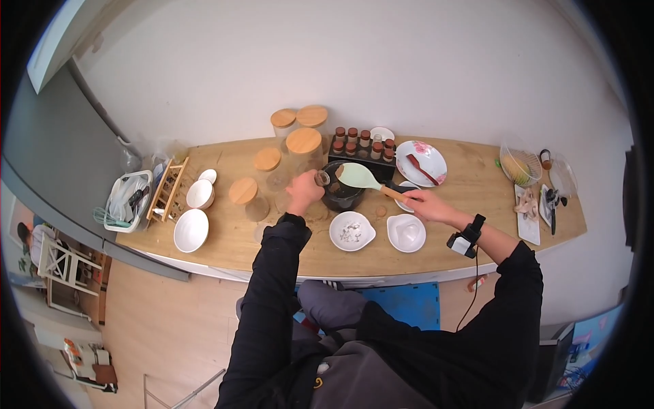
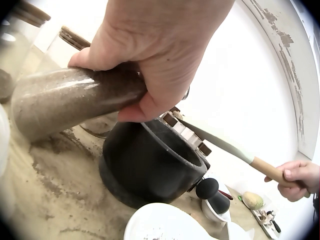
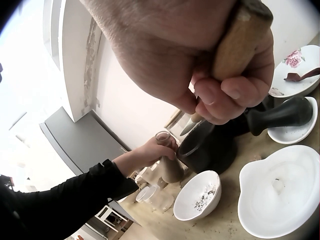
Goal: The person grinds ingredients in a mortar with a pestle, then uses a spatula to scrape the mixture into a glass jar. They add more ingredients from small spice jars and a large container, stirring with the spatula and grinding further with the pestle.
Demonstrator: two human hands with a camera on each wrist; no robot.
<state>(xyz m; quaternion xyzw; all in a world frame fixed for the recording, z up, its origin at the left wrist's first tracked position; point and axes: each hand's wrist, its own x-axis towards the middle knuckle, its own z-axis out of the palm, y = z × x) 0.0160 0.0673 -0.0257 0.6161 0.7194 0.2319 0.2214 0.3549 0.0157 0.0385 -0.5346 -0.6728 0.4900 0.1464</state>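
My left hand (image 1: 305, 191) grips a glass bottle (image 2: 75, 100) of grey-brown powder by its upper part, beside a black pot (image 1: 343, 200). In the right wrist view the bottle's mouth points up and its body widens downward. My right hand (image 1: 427, 206) holds the wooden handle of a pale green spatula (image 1: 360, 176). The spatula's head is over the pot, and a little brown matter shows at its tip (image 2: 177, 114). The pot's black handle (image 3: 280, 117) reaches out to the right, over a small white dish. Most of the pot's inside is hidden.
Two white lipped bowls stand in front: one with dark bits (image 1: 351, 232), the other (image 1: 407, 234) to its right. Behind are a spice rack (image 1: 361, 153) and a floral plate (image 1: 429, 170) with a red utensil. Wooden-lidded jars (image 1: 304, 146) crowd the left. Powder is scattered on the counter (image 2: 55, 185).
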